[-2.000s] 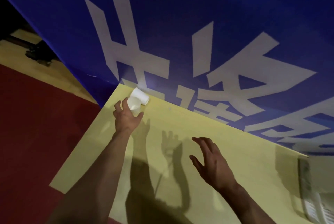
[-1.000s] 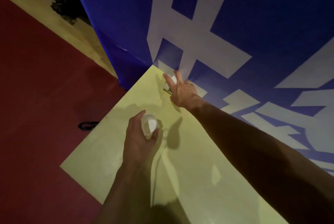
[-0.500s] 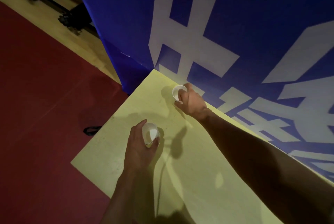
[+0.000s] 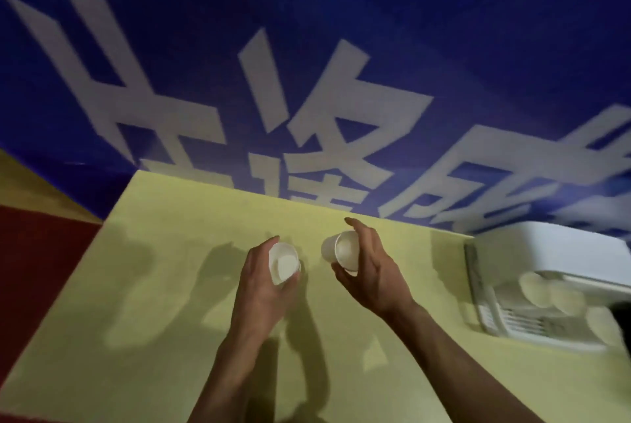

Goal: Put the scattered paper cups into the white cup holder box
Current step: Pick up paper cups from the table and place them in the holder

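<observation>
Since half a second ago we have lifted both cups off the far corner: left hand [image 4: 263, 281] fingers curl round one paper cup [image 4: 282, 262], right hand [image 4: 370, 274] grips the second cup [image 4: 343, 250], mid-frame above the worktop [image 4: 164, 286], white cup holder box [image 4: 546, 252] at right edge next.

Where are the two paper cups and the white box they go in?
Left cup [image 4: 282, 266]: head view, on its open mouth, in the left hand.
Right cup [image 4: 345, 253]: head view, on its inside wall, in the right hand.
White cup holder box [image 4: 553, 248]: head view, on its white top.
</observation>
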